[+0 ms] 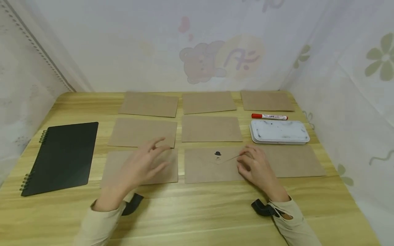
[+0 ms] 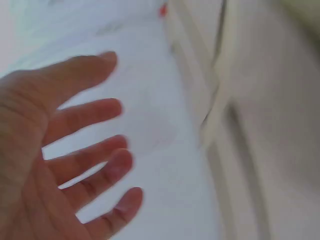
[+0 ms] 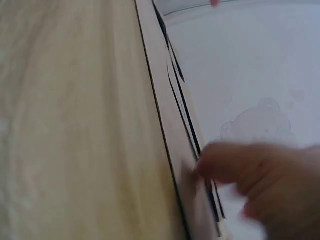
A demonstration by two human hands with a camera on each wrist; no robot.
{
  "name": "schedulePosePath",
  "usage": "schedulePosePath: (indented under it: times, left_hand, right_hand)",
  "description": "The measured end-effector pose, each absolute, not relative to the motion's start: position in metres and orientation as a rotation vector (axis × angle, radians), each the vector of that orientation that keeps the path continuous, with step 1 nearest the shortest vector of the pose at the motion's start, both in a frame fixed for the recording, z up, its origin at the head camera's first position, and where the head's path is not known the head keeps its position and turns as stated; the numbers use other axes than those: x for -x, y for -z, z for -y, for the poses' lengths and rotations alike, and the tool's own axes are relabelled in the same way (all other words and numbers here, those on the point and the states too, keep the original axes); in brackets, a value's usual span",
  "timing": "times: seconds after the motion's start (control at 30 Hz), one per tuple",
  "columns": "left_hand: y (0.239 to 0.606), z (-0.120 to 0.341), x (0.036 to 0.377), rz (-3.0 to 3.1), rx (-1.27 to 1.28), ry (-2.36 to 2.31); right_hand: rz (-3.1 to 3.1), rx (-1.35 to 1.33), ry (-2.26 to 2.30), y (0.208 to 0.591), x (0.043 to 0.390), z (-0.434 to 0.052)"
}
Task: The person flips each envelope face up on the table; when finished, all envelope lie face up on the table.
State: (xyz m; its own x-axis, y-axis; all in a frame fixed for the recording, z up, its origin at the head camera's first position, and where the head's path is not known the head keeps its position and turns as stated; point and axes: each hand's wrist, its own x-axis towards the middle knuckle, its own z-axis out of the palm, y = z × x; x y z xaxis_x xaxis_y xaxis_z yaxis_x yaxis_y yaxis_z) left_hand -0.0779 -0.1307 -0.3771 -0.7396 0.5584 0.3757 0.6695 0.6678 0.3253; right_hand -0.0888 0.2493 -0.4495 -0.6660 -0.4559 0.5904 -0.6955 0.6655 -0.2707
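Left hand (image 2: 60, 150) in the left wrist view: motion-blurred, palm cut off by left and bottom edges; behind it only pale smears, nothing identifiable. Right wrist view: right hand (image 3: 260, 185) blurred, cut off at bottom right, fingertips (image 3: 212, 162) soft, so contact w/ the envelope (image 3: 175, 150) edge can't be told. Head view: left hand (image 1: 140, 167) covers part of a near-row envelope (image 1: 166, 171); marker (image 1: 269, 117) print too small to read.
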Motion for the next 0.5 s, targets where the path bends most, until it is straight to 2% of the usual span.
schedulePosePath:
  times: [0.17, 0.33, 0.5]
  left_hand:
    - [0.359, 0.193, 0.055, 2.626, 0.798, 0.702]
    - [0.382, 0.245, 0.048, 2.681, 0.791, 0.681]
    - [0.401, 0.27, 0.034, 2.916, 0.703, 0.598]
  right_hand:
    - [2.156, -0.914, -0.841, 0.436, 0.089, -0.238]
    - [2.076, -1.112, -0.882, 0.425, 0.085, -0.207]
    - [2.363, -1.361, -0.842, 0.411, 0.078, -0.17]
